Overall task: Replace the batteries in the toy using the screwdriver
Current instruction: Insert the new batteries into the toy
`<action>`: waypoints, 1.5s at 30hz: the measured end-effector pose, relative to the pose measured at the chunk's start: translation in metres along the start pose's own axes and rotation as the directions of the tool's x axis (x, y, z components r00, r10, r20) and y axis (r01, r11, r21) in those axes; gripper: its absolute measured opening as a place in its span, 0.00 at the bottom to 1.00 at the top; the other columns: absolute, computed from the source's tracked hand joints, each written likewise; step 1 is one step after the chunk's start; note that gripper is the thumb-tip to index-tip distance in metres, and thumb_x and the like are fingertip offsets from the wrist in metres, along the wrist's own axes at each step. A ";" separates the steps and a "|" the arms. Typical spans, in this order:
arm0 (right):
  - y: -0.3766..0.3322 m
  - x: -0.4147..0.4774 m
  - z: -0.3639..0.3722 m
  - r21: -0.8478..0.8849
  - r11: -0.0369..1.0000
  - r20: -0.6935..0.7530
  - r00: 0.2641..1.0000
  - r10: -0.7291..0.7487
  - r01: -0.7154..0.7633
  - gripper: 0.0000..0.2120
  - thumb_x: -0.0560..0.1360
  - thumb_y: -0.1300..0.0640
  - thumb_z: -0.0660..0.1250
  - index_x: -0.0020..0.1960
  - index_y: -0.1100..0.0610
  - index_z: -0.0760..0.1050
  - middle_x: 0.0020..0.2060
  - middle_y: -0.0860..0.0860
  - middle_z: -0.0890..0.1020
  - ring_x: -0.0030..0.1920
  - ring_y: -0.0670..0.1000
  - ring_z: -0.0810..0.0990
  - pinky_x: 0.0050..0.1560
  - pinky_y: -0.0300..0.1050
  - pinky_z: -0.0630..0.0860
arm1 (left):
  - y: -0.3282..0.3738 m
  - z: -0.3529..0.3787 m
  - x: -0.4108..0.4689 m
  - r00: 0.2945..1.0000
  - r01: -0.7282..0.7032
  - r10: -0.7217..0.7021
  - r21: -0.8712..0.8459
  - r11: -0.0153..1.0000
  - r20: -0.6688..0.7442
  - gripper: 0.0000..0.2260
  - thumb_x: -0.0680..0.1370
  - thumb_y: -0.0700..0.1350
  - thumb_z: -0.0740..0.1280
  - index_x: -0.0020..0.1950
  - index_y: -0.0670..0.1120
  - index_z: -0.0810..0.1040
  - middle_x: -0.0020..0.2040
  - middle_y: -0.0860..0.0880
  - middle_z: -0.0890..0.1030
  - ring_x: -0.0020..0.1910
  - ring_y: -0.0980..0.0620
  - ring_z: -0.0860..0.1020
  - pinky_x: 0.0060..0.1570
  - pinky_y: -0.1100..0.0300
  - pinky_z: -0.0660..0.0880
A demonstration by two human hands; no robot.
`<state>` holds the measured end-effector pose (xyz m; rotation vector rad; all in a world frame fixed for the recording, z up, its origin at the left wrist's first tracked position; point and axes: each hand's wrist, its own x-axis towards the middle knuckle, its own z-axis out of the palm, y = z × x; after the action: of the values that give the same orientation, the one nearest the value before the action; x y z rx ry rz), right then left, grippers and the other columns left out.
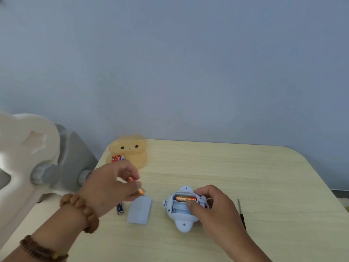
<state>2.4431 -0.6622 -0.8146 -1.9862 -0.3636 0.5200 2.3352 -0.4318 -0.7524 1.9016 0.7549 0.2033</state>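
Tabletop [226, 167] of pale wood grain carries the whole job: the blue toy [182, 216] lies belly-up, pinned by the right hand [213, 210], its fingers closed on the body so the open bay faces up with one orange battery [186, 198] seated and a slot beside it apparently empty. Its blue cover [140, 210] is parked aside, the screwdriver [241, 214] idle just right of that hand. The left hand [111, 184], fingers pinched on orange batteries [140, 191], hovers over a dark cell [119, 208], seemingly a spent one, near the yellow case [130, 151] of spares.
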 end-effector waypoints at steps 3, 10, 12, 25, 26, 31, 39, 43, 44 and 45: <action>0.003 0.001 -0.003 0.041 0.999 0.016 1.000 0.018 -0.019 0.07 0.69 0.50 0.77 0.45 0.44 0.81 0.40 0.46 0.86 0.41 0.47 0.85 0.47 0.52 0.84 | 0.016 0.029 -0.009 0.968 -0.213 0.209 0.012 0.977 0.141 0.06 0.70 0.36 0.77 0.42 0.44 0.83 0.40 0.47 0.86 0.40 0.52 0.85 0.42 0.61 0.82; 0.005 -0.002 -0.016 0.070 0.998 0.123 0.992 -0.011 0.002 0.16 0.63 0.46 0.80 0.49 0.39 0.80 0.45 0.45 0.88 0.45 0.48 0.87 0.51 0.57 0.84 | 0.005 0.061 -0.004 0.910 -0.380 0.363 0.053 0.924 0.201 0.09 0.70 0.38 0.78 0.45 0.51 0.85 0.41 0.54 0.86 0.42 0.55 0.84 0.48 0.56 0.82; 0.006 -0.003 -0.018 0.075 0.997 0.137 0.991 -0.013 0.002 0.18 0.62 0.46 0.81 0.50 0.40 0.81 0.45 0.46 0.88 0.46 0.49 0.87 0.52 0.57 0.84 | 0.004 0.061 -0.003 0.892 -0.426 0.400 0.098 0.899 0.211 0.09 0.70 0.39 0.78 0.45 0.52 0.85 0.41 0.55 0.86 0.42 0.55 0.84 0.47 0.58 0.81; 0.008 -0.002 -0.018 0.043 0.999 0.141 0.990 -0.027 0.021 0.23 0.60 0.48 0.84 0.51 0.42 0.81 0.47 0.44 0.88 0.47 0.45 0.86 0.54 0.52 0.83 | 0.000 0.075 0.000 0.847 -0.530 0.444 0.403 0.746 0.293 0.07 0.71 0.53 0.76 0.47 0.57 0.83 0.46 0.62 0.75 0.47 0.62 0.72 0.48 0.63 0.74; 0.009 -0.002 -0.018 0.043 0.999 0.142 0.989 -0.028 0.023 0.23 0.59 0.47 0.84 0.51 0.41 0.80 0.46 0.44 0.88 0.47 0.45 0.86 0.54 0.52 0.83 | -0.001 0.076 0.000 0.851 -0.524 0.441 0.418 0.742 0.284 0.07 0.71 0.54 0.75 0.47 0.57 0.83 0.47 0.62 0.74 0.48 0.62 0.72 0.49 0.62 0.74; 0.012 0.000 -0.017 0.053 0.998 0.134 0.990 -0.040 0.033 0.25 0.55 0.42 0.83 0.51 0.40 0.80 0.46 0.44 0.88 0.46 0.46 0.86 0.52 0.51 0.83 | -0.002 0.078 -0.004 0.860 -0.511 0.442 0.450 0.732 0.256 0.08 0.72 0.55 0.74 0.48 0.56 0.83 0.49 0.61 0.70 0.49 0.61 0.71 0.48 0.60 0.75; 0.014 0.002 -0.010 0.036 0.998 0.061 0.996 -0.062 0.060 0.13 0.66 0.46 0.77 0.50 0.40 0.81 0.44 0.44 0.87 0.45 0.47 0.86 0.51 0.56 0.83 | -0.001 0.086 -0.007 0.868 -0.495 0.436 0.501 0.710 0.239 0.08 0.74 0.57 0.71 0.48 0.55 0.81 0.50 0.60 0.71 0.48 0.61 0.70 0.44 0.64 0.74; 0.016 0.003 -0.007 0.007 0.998 0.020 0.998 -0.061 0.060 0.10 0.70 0.53 0.76 0.49 0.42 0.81 0.43 0.43 0.87 0.44 0.45 0.86 0.50 0.53 0.83 | -0.006 0.091 -0.007 0.879 -0.475 0.429 0.476 0.740 0.209 0.07 0.72 0.55 0.73 0.45 0.54 0.80 0.48 0.59 0.70 0.46 0.60 0.71 0.43 0.64 0.73; 0.015 0.003 -0.006 0.003 0.998 0.015 0.998 -0.058 0.058 0.10 0.70 0.53 0.77 0.49 0.42 0.81 0.43 0.42 0.87 0.44 0.44 0.85 0.49 0.51 0.84 | -0.008 0.092 -0.006 0.885 -0.464 0.419 0.463 0.755 0.203 0.07 0.72 0.55 0.74 0.44 0.54 0.80 0.48 0.59 0.70 0.45 0.60 0.71 0.43 0.65 0.72; 0.015 0.003 -0.006 0.002 0.998 0.013 0.998 -0.055 0.055 0.10 0.70 0.53 0.77 0.48 0.42 0.81 0.43 0.42 0.87 0.44 0.43 0.85 0.49 0.50 0.84 | -0.009 0.093 -0.006 0.894 -0.447 0.402 0.445 0.776 0.196 0.07 0.71 0.54 0.75 0.43 0.54 0.80 0.47 0.59 0.70 0.45 0.60 0.72 0.43 0.67 0.71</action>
<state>2.4493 -0.6720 -0.8258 -1.9659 -0.4251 0.4985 2.3692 -0.5036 -0.8015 2.5340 0.3076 0.2216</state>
